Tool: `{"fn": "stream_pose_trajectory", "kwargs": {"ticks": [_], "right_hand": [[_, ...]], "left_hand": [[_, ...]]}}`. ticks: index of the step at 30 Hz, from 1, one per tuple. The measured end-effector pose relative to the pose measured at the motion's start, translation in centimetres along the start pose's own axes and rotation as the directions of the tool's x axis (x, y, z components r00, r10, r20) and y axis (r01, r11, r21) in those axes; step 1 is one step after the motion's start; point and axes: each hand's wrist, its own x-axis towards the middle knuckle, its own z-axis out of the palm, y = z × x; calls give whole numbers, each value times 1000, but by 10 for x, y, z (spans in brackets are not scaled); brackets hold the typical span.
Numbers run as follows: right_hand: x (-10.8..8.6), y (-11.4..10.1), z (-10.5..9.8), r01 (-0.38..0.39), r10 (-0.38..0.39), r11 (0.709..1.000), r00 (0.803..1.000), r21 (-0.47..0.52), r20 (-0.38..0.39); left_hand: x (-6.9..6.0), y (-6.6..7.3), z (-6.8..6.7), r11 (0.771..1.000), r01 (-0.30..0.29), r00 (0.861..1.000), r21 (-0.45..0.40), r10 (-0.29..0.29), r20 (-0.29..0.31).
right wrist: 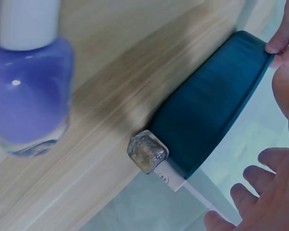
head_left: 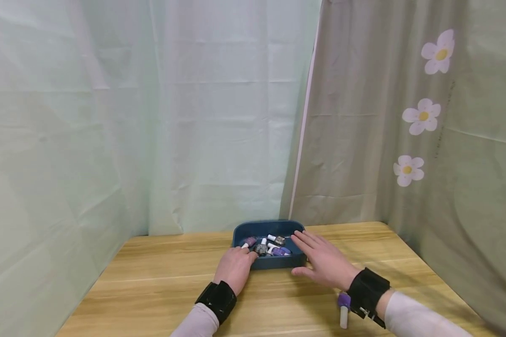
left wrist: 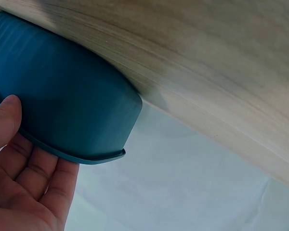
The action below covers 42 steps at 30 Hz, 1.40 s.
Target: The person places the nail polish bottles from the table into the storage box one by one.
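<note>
A dark blue plastic bin (head_left: 278,263) stands near the table's far edge, with several nail polish bottles lying inside. My left hand (head_left: 234,268) holds its front left rim; in the left wrist view the thumb presses the outer wall. Over the bin's right end reaches my right hand (head_left: 324,260), fingers extended and holding nothing. In the right wrist view, a glittery nail polish bottle (right wrist: 148,152) with a white cap is beside the bin's outer wall; the hand hides it in the head view. A purple nail polish bottle (head_left: 344,300) lies on the table by my right wrist.
The wooden table (head_left: 160,285) extends to both sides of the bin. Pale curtains (head_left: 223,117) hang right behind its far edge, and a greenish curtain with white flowers (head_left: 421,116) closes off the right side.
</note>
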Motion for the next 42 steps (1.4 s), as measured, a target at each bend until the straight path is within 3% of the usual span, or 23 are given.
{"fn": "stream_pose_trajectory", "kwargs": {"ticks": [24, 34, 42], "right_hand": [[-53, -2, -12, 111, -118, 988, 991, -103, -57], [-75, -4, -15, 51, -49, 996, 999, -75, 22], [-89, -5, -15, 58, -56, 994, 998, -90, 19]], "left_hand": [[2, 0, 2, 1000, 16, 1000, 4, -16, -3], [3, -1, 4, 1000, 12, 1000, 16, -12, 6], [3, 0, 4, 1000, 16, 1000, 23, -16, 25]]}}
